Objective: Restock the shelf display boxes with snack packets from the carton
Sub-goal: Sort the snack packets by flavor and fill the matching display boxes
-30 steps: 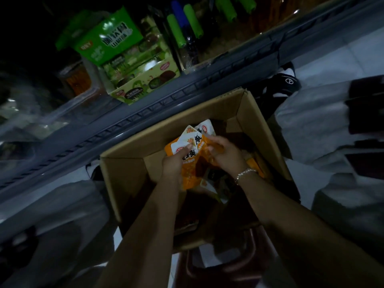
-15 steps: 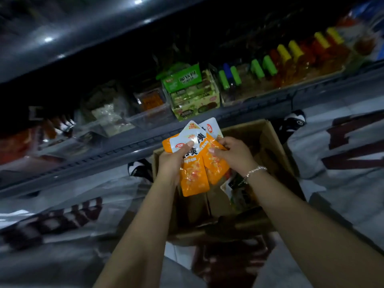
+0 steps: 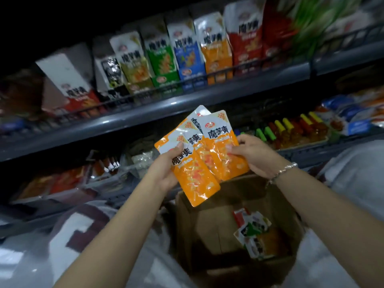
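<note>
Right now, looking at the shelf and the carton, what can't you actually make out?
Head view only:
- How many orange packets there are: they overlap in a fan, and the left hand and right hand cover their edges.
- The carton: its inside is dark, so the packets left in it can't be counted.
- The display boxes on the upper shelf: motion blur makes the small print unreadable, and how full they are is hidden.

Fanned orange snack packets [image 3: 204,159] held between left hand [image 3: 166,171] and right hand [image 3: 253,155], above open brown cardboard carton [image 3: 218,229]. Row of upright display boxes [image 3: 164,59] on grey metal shelf [image 3: 145,113] behind.
</note>
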{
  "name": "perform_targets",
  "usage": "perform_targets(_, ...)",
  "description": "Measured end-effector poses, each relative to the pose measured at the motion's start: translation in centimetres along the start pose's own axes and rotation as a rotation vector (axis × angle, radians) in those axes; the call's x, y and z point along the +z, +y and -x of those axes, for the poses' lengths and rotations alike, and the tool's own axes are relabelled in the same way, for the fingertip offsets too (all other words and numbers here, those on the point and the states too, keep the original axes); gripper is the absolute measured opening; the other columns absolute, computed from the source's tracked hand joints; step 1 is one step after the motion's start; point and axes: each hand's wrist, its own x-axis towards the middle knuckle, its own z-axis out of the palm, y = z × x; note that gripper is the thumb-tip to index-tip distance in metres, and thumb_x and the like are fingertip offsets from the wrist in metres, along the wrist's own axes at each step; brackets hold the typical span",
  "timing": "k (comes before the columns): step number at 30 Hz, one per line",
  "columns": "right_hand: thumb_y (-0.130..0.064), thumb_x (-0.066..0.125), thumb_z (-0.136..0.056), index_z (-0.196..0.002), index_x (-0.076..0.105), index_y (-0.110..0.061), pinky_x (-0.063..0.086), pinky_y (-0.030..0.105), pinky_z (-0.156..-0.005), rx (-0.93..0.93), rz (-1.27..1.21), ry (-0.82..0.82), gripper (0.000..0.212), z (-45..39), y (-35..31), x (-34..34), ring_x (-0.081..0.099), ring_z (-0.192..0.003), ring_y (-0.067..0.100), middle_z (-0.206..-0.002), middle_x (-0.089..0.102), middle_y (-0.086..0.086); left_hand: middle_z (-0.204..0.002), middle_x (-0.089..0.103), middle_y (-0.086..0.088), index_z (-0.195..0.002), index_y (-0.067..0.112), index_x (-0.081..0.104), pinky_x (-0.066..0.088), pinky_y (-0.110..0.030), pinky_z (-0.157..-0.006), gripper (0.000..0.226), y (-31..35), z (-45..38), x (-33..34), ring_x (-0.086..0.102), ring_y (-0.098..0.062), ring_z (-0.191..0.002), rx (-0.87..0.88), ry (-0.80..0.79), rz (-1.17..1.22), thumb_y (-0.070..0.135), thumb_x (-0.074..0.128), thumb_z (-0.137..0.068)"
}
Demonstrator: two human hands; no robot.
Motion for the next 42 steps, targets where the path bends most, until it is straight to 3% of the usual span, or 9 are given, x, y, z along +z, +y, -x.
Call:
perform_targets(6, -0.006, 0.065, -0.086, -0.097, 0.056, -0.012, 0.057, 0.031, -0.059, -0.021, 0.052, -0.098, 0.016, 0.5, -3.6, 0.6, 0.068, -0.075, 0.019, -0.093, 0.068, 0.011, -0.095, 0.074, -0.012, -0.113, 0.01, 0.06, 0.053, -0.045, -0.069, 0.021, 2.2, 1.2, 1.1, 0.072, -0.026, -0.08, 0.023, -0.107, 0.0, 0.019, 0.052, -0.096)
perform_targets(10, 0.001, 0.063, -0.085, -0.107, 0.062, -0.008, 0.055, 0.044, -0.085, -0.042, 0.169, -0.195, 0.024, -0.5, -4.2, 0.9, 0.068, -0.095, 0.028, -0.103, 0.071, 0.012, -0.112, 0.07, -0.015, -0.121, 0.01, 0.058, 0.059, -0.046, -0.073, 0.034, 1.3, 0.3, 1.6, 0.07, -0.03, -0.095, 0.026, -0.141, 0.026, 0.023, 0.056, -0.09)
perform_targets(16, 0.003, 0.062, -0.084, -0.107, 0.064, -0.011, 0.055, 0.046, -0.084, -0.037, 0.17, 0.0, 0.027, -1.6, -3.7, -1.3, 0.069, -0.092, 0.025, -0.097, 0.072, 0.007, -0.085, 0.075, -0.011, -0.107, 0.008, 0.063, 0.057, -0.037, -0.053, 0.019, 0.7, -1.7, 1.8, 0.072, -0.025, -0.07, 0.039, 0.034, 0.126, 0.019, 0.06, -0.092)
perform_targets(22, -0.004, 0.056, -0.09, -0.105, 0.059, -0.023, 0.054, 0.032, -0.074, -0.022, -0.105, -0.079, 0.024, -1.0, -3.7, -1.4, 0.068, -0.093, 0.017, -0.099, 0.072, 0.001, -0.1, 0.073, -0.013, -0.113, 0.007, 0.065, 0.059, -0.041, -0.066, 0.035, 0.8, -2.8, 1.3, 0.072, -0.028, -0.083, 0.1, 0.158, 0.151, 0.02, 0.071, -0.08)
perform_targets(25, -0.01, 0.059, -0.09, -0.112, 0.058, -0.02, 0.055, 0.036, -0.078, 0.001, -0.019, -0.09, 0.024, -0.8, -2.3, 0.0, 0.068, -0.094, 0.017, -0.103, 0.071, 0.002, -0.106, 0.071, -0.017, -0.117, 0.006, 0.063, 0.059, -0.048, -0.07, 0.05, 0.3, -2.6, 2.1, 0.069, -0.035, -0.095, 0.07, 0.084, 0.219, 0.022, 0.073, -0.07)
perform_targets(29, -0.014, 0.061, -0.09, -0.105, 0.06, -0.025, 0.054, 0.026, -0.067, 0.018, 0.077, -0.115, 0.019, -0.9, -1.1, 1.7, 0.069, -0.086, 0.009, -0.096, 0.072, -0.005, -0.106, 0.071, -0.019, -0.12, 0.005, 0.061, 0.059, -0.052, -0.069, 0.052, -0.2, -2.1, 3.0, 0.071, -0.035, -0.09, 0.011, 0.02, 0.263, 0.023, 0.07, -0.072)
perform_targets(32, -0.015, 0.062, -0.089, -0.101, 0.061, -0.024, 0.055, 0.032, -0.074, 0.031, 0.118, -0.134, 0.015, -1.0, -1.1, 2.1, 0.069, -0.088, 0.012, -0.095, 0.072, -0.003, -0.109, 0.07, -0.019, -0.123, 0.006, 0.059, 0.057, -0.051, -0.077, 0.055, -0.3, -1.9, 3.5, 0.069, -0.035, -0.096, 0.014, 0.008, 0.242, 0.031, 0.067, -0.075)
perform_targets(35, -0.015, 0.062, -0.089, -0.1, 0.061, -0.022, 0.055, 0.039, -0.08, 0.008, 0.166, -0.008, 0.013, -1.3, -1.4, 1.6, 0.068, -0.09, 0.018, -0.098, 0.071, 0.0, -0.111, 0.071, -0.014, -0.12, 0.011, 0.061, 0.057, -0.043, -0.08, 0.049, 0.1, -1.8, 3.7, 0.069, -0.028, -0.097, 0.078, 0.012, 0.254, 0.047, 0.052, -0.089)
perform_targets(42, -0.007, 0.054, -0.093, -0.106, 0.06, -0.015, 0.051, 0.036, -0.074, 0.007, -0.268, 0.086, 0.017, -0.8, -2.8, -0.3, 0.065, -0.094, 0.02, -0.101, 0.069, 0.005, -0.09, 0.075, -0.008, -0.119, 0.013, 0.056, 0.058, -0.032, -0.056, 0.037, 0.2, -2.0, 3.1, 0.073, -0.023, -0.082, 0.102, 0.103, 0.248, 0.04, 0.044, -0.098)
